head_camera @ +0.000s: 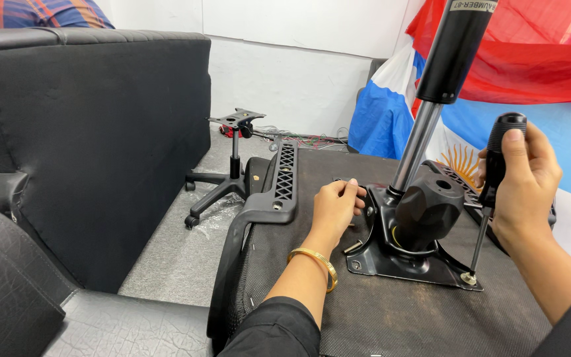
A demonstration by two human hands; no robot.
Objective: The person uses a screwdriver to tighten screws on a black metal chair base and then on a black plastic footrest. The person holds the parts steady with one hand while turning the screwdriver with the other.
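Right hand (520, 182) clamped around one black-handled screwdriver (492, 198), shaft upright, tip on a screw (470, 278) at the corner of one black metal mechanism plate (391, 254) (gas cylinder (434, 86) rising from it). Left hand (334, 208) loosely curled, fingertips on the plate's edge. Plate sits on the upturned seat underside (378, 311); one plastic armrest (279, 192) alongside; one wheeled base (223, 178) on the floor.

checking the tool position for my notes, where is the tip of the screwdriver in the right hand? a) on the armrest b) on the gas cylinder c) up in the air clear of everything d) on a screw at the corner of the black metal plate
d: the right hand holds the screwdriver upright, its tip on a screw at the near right corner of the black metal plate.
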